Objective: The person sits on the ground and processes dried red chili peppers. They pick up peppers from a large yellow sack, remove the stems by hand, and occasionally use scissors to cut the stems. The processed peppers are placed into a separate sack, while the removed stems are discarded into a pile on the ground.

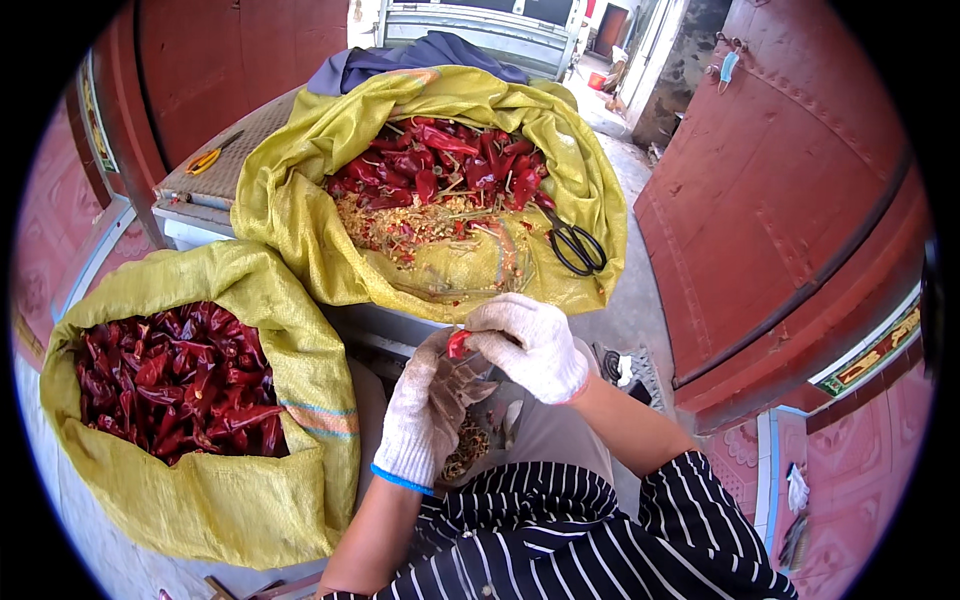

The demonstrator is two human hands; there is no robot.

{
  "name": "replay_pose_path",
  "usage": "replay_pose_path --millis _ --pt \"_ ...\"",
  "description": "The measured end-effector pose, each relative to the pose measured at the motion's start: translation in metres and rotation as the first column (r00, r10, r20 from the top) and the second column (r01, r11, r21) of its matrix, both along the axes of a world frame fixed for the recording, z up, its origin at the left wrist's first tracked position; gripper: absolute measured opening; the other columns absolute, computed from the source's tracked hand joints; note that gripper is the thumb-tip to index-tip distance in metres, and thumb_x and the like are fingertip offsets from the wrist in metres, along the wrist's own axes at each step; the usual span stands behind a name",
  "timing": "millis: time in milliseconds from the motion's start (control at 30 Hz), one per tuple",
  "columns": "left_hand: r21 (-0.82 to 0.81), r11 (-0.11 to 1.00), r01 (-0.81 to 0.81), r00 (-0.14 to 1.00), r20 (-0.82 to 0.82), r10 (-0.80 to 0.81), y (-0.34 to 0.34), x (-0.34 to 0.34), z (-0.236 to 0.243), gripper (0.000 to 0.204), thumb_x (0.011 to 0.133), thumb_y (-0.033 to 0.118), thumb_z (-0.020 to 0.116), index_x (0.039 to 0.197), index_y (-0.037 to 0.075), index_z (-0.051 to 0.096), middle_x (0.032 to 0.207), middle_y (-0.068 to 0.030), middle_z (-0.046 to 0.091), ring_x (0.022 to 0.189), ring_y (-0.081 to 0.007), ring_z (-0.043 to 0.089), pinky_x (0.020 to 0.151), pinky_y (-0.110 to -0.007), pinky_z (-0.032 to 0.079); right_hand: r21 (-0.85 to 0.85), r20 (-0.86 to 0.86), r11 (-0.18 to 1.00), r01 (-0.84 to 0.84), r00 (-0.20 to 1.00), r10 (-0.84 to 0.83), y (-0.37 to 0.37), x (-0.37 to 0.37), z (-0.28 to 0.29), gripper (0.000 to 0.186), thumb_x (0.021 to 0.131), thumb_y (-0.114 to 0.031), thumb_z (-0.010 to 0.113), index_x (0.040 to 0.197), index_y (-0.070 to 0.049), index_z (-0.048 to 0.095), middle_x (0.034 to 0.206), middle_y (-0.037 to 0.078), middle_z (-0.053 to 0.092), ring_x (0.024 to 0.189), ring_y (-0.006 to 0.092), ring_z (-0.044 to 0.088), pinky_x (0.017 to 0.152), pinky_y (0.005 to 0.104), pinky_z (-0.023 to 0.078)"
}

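Both my hands wear whitish knit gloves and meet in front of the open sacks. A small piece of red chili pepper (458,344) shows between them. My right hand (532,347) pinches it with thumb and fingertips. My left hand (425,410), its glove soiled grey at the fingers, closes on the chili from the other side; its fingertips are partly hidden. Just beyond lies a wide-open yellow woven sack (275,205) with whole red chilies (420,165) and loose pale seeds (415,225). Black-handled scissors (577,249) rest on its right side.
Left of me stands another yellow sack (190,515) filled with dark red chilies (180,380). An orange-handled tool (204,161) lies on the metal surface behind it. Seeds and scraps (466,450) gather below my hands. A large red door (780,190) stands at the right.
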State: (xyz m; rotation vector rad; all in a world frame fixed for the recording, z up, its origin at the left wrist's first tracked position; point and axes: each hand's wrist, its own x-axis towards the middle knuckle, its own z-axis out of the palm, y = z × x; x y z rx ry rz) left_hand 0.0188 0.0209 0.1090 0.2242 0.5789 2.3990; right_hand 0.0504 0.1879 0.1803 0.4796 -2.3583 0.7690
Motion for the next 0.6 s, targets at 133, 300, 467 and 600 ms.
replay_pose_path --millis 133,300,467,600 --pt "-0.039 0.998 0.041 0.997 -0.064 -0.044 0.002 0.000 -0.006 0.056 0.093 0.039 0.071 0.131 0.001 0.055 0.117 -0.0092 0.067 0.107 -0.0223 0.065 0.093 -0.041 0.055 0.317 -0.234 0.943 0.097 0.972 -0.021 -0.009 0.008 -0.015 0.021 0.079 -0.017 0.074 0.099 -0.012 0.071 0.099 0.006 0.068 0.085 0.0275 0.069 0.070 0.0393 0.056" --pt "-0.136 0.989 -0.057 0.998 -0.026 0.053 0.000 0.007 -0.004 0.041 0.093 0.020 0.070 0.127 -0.001 0.059 0.105 -0.0076 0.070 0.087 -0.0186 0.068 0.076 -0.033 0.055 0.159 -0.022 0.987 -0.021 0.999 0.025 -0.008 0.016 -0.008 0.027 0.077 -0.018 0.078 0.102 -0.010 0.071 0.101 0.008 0.068 0.083 0.0274 0.068 0.070 0.0390 0.056" --pt "-0.285 0.955 -0.088 0.993 -0.101 0.061 -0.006 0.002 -0.010 0.029 0.095 0.009 0.062 0.122 -0.002 0.061 0.091 -0.0076 0.069 0.074 -0.0162 0.065 0.071 -0.031 0.055 0.094 0.188 0.995 -0.026 0.982 0.008 -0.005 0.010 0.008 0.033 0.080 -0.019 0.078 0.110 -0.009 0.069 0.102 0.009 0.066 0.081 0.0265 0.067 0.067 0.0377 0.055" --pt "-0.373 0.922 -0.106 0.978 -0.207 0.028 -0.006 0.003 -0.002 0.027 0.091 0.010 0.059 0.115 -0.004 0.062 0.081 -0.0063 0.064 0.066 -0.0141 0.059 0.063 -0.028 0.051 0.315 0.142 0.940 -0.129 0.986 0.087 -0.001 0.001 0.005 0.025 0.085 -0.023 0.070 0.107 -0.011 0.069 0.100 0.007 0.065 0.084 0.0276 0.067 0.069 0.0389 0.055"
